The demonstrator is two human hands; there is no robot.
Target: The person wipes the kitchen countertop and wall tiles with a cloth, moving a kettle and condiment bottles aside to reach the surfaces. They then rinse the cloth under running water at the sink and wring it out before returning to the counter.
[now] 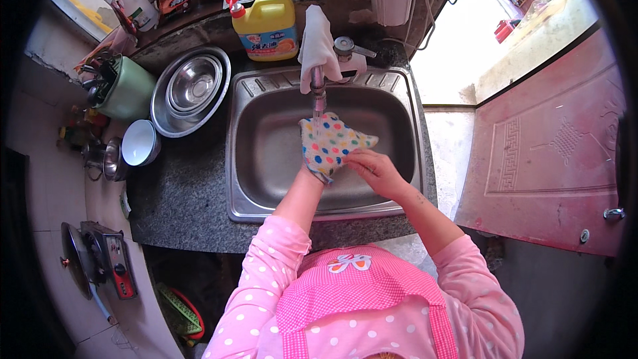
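Water runs from the faucet [318,90] onto a white cloth with coloured dots [326,143] above the stainless steel sink [264,169]. The cloth covers my left hand [319,174] down to the wrist, so its fingers are hidden and their grip cannot be judged. My right hand [374,169] pinches the cloth's right edge between thumb and fingers. A white cloth [317,42] is draped over the faucet's neck, beside the lever handle [361,50].
Behind the sink stands a yellow detergent jug [264,27]. Nested steel bowls [192,90], white bowls [139,143] and a green utensil holder [130,88] are on the left. A reddish door [553,144] stands at the right.
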